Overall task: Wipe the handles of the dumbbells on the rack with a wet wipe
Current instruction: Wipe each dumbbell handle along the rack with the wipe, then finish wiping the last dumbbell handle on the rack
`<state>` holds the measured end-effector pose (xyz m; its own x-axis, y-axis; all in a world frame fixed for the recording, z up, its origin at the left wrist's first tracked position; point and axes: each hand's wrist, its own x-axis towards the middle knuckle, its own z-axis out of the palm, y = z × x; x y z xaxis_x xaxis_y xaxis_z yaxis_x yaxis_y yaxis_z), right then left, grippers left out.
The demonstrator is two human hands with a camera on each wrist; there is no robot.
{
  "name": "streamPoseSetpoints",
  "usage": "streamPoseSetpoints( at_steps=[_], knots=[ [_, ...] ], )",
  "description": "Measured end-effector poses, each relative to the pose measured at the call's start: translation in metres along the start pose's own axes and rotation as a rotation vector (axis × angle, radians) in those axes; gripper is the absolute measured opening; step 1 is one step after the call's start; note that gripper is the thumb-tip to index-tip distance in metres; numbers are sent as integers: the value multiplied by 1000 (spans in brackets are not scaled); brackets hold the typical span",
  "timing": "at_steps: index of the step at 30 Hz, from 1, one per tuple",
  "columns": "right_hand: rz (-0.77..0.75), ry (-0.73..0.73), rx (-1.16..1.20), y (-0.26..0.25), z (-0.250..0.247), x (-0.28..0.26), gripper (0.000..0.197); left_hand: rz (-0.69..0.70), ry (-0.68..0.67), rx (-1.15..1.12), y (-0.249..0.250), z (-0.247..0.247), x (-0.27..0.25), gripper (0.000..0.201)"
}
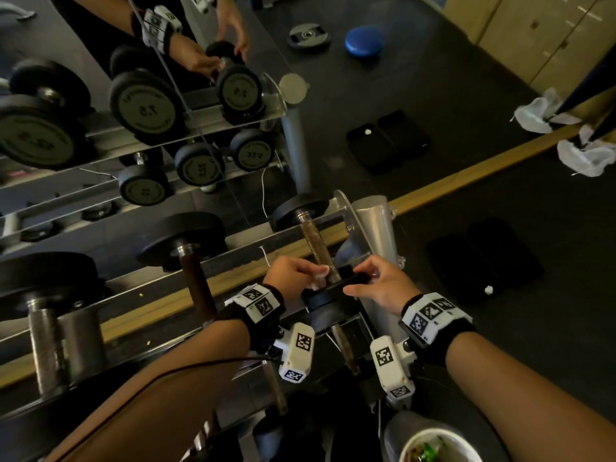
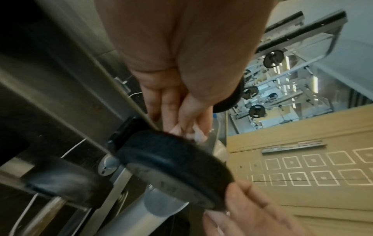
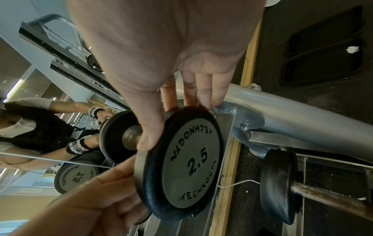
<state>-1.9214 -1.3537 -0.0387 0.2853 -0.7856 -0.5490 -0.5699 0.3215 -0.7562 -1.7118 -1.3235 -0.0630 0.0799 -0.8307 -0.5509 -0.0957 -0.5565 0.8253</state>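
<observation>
The small 2.5 dumbbell [image 1: 315,243] lies at the right end of the top rack rail [image 1: 233,278]. My left hand [image 1: 316,276] pinches a white wet wipe [image 1: 320,278] against the near end of its handle; the wipe [image 2: 198,136] shows crumpled at my fingertips [image 2: 181,123], mostly hidden behind the dumbbell head [image 2: 171,167]. My right hand [image 1: 360,278] grips the rim of the near dumbbell head [image 3: 187,164], thumb [image 3: 149,137] on one side and fingers [image 3: 207,95] on the other. The handle [image 3: 131,137] is only partly in view.
A 7.5 dumbbell [image 1: 193,258] and a bigger one [image 1: 46,328] lie to the left on the same rail. More dumbbells [image 1: 345,348] sit on the tier below. A mirror [image 1: 150,95] stands behind, the rack's steel post [image 1: 373,225] at right, a white cup [image 1: 436,448] near me.
</observation>
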Motion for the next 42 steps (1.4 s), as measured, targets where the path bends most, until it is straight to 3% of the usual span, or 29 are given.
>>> streamPoseSetpoints(
  at_steps=[4, 7, 12, 17, 25, 29, 33, 36, 42],
  knots=[
    [-6, 6, 3, 1, 1, 0, 41, 157, 389, 54, 29, -22, 20, 21],
    [-7, 16, 25, 3, 3, 0, 42, 200, 534, 159, 36, -27, 32, 25],
    [-5, 30, 49, 6, 4, 0, 43, 167, 390, 270, 20, -16, 35, 14],
    [-3, 17, 41, 5, 2, 1, 44, 179, 301, 332, 20, -16, 30, 19],
    [2, 20, 16, 2, 2, 1, 42, 127, 257, 327, 14, -2, 11, 30],
    [-1, 22, 19, 2, 3, 0, 43, 32, 211, 251, 12, 5, 4, 23],
    [-9, 46, 42, 5, 5, -1, 42, 59, 93, 417, 10, 9, -9, 28],
    [-18, 76, 108, 9, 11, -4, 40, 123, -15, 559, 11, 6, -18, 18],
    [-64, 177, 161, 20, 30, -13, 42, 150, -98, 596, 23, -3, -29, 22]
  ],
)
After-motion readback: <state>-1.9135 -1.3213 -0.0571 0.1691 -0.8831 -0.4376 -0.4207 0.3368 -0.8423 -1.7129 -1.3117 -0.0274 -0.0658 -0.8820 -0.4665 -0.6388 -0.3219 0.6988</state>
